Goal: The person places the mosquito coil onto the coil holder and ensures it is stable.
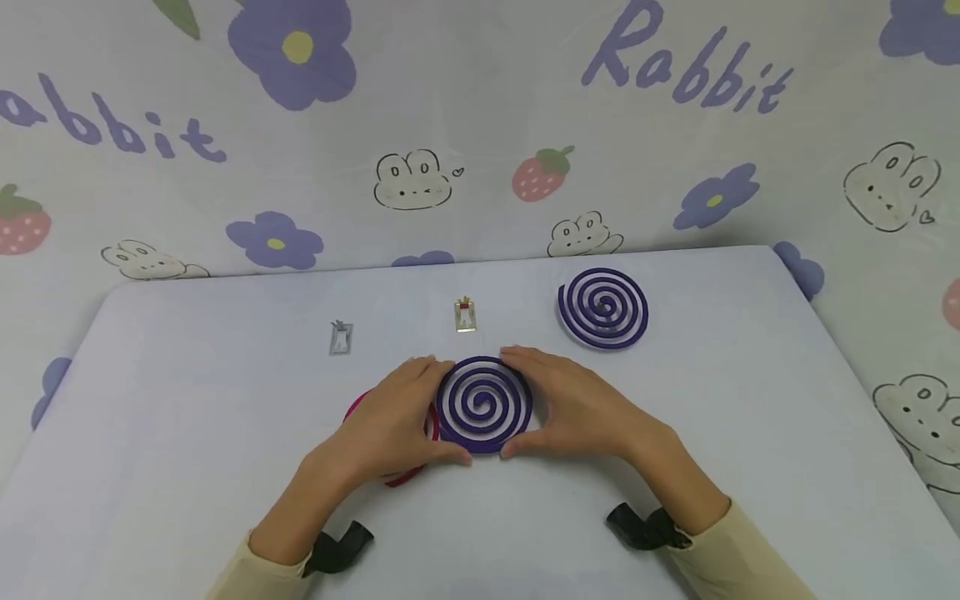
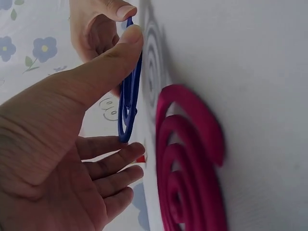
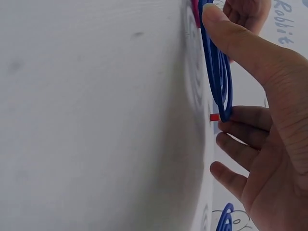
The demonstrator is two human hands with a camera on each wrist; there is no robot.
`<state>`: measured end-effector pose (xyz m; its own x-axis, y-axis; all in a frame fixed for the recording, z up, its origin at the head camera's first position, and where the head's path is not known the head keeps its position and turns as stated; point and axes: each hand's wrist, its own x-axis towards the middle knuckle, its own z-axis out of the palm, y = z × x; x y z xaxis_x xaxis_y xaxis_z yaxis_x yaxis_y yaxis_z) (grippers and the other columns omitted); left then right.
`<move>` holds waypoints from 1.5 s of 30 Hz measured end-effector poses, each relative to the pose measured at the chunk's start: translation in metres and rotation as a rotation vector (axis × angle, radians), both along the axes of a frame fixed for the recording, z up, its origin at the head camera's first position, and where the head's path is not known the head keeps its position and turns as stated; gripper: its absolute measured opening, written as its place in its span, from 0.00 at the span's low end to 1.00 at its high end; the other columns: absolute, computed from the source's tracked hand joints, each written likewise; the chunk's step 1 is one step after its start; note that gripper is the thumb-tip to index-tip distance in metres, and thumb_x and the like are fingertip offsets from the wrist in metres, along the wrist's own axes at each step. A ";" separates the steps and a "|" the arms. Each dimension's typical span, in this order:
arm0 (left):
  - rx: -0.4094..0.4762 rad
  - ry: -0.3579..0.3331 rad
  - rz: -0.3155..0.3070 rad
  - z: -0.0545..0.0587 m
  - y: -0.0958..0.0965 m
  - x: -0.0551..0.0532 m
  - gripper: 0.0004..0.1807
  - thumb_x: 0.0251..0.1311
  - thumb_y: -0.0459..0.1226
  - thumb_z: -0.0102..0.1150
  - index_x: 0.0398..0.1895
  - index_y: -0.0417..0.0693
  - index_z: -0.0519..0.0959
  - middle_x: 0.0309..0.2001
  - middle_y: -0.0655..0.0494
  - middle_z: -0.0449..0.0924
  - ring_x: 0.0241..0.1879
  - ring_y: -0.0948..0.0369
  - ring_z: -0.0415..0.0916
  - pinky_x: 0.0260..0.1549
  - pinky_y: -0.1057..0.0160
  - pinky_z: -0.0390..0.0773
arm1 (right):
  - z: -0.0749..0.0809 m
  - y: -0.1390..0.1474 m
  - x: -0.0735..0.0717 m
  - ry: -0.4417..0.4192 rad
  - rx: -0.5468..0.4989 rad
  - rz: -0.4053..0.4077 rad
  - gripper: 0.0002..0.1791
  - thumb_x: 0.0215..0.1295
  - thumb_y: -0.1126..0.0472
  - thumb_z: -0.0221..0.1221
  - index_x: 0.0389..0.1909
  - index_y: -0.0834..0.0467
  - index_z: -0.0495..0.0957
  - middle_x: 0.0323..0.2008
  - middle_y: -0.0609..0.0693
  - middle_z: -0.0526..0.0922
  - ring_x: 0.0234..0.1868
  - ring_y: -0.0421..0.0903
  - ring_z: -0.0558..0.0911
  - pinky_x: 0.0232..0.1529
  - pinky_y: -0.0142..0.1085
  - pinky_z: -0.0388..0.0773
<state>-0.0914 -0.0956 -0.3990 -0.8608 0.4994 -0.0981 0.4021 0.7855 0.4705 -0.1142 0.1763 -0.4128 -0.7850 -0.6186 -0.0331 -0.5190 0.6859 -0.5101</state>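
A dark blue spiral mosquito coil (image 1: 483, 404) is held by its rim between both hands, a little above the table and over its own shadow in the wrist views. On its left rim the left hand (image 1: 390, 421) holds with thumb in front and fingertips behind. The right hand (image 1: 581, 408) grips the opposite rim the same way. Underneath the left hand lies a magenta mosquito coil (image 2: 190, 101), partly hidden in the head view. Beyond the hands, a silver metal stand (image 1: 341, 339) and a gold metal stand (image 1: 465, 316) with a red patch lie on the table.
Another dark blue coil (image 1: 602, 307) lies at the back right of the white table (image 1: 750, 400). Behind the table hangs a printed cloth (image 1: 480, 100) with rabbits and flowers. Black straps (image 1: 641, 529) sit at both wrists.
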 end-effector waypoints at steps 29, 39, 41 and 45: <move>0.254 -0.265 0.144 0.029 -0.011 -0.043 0.55 0.64 0.46 0.73 0.86 0.47 0.50 0.71 0.40 0.73 0.58 0.46 0.80 0.56 0.48 0.87 | 0.029 -0.024 -0.035 -0.129 -0.114 -0.141 0.65 0.49 0.40 0.82 0.82 0.61 0.60 0.69 0.59 0.77 0.68 0.54 0.80 0.72 0.53 0.78; 0.344 -0.302 0.228 0.039 -0.007 -0.065 0.40 0.74 0.40 0.63 0.84 0.49 0.57 0.66 0.40 0.77 0.62 0.45 0.79 0.56 0.50 0.87 | 0.034 -0.026 -0.049 -0.178 -0.172 -0.200 0.65 0.49 0.44 0.83 0.83 0.58 0.58 0.64 0.57 0.77 0.63 0.55 0.79 0.67 0.50 0.80; 0.400 -0.352 0.260 0.040 -0.007 -0.070 0.40 0.74 0.39 0.63 0.84 0.49 0.58 0.66 0.40 0.76 0.64 0.44 0.79 0.59 0.48 0.87 | 0.035 -0.028 -0.053 -0.172 -0.174 -0.206 0.65 0.49 0.44 0.83 0.83 0.57 0.58 0.62 0.57 0.77 0.60 0.55 0.79 0.64 0.50 0.81; 0.549 -0.451 0.325 0.042 -0.007 -0.081 0.40 0.73 0.36 0.64 0.84 0.51 0.59 0.67 0.39 0.73 0.64 0.44 0.80 0.57 0.51 0.88 | 0.036 -0.031 -0.060 -0.188 -0.172 -0.234 0.65 0.50 0.44 0.82 0.84 0.57 0.55 0.65 0.57 0.76 0.58 0.55 0.82 0.60 0.49 0.84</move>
<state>-0.1720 -0.1026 -0.3571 -0.9078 0.3074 -0.2854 -0.1310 0.4386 0.8891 -0.1739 0.1454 -0.3769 -0.8965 -0.4311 -0.1019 -0.2432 0.6713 -0.7002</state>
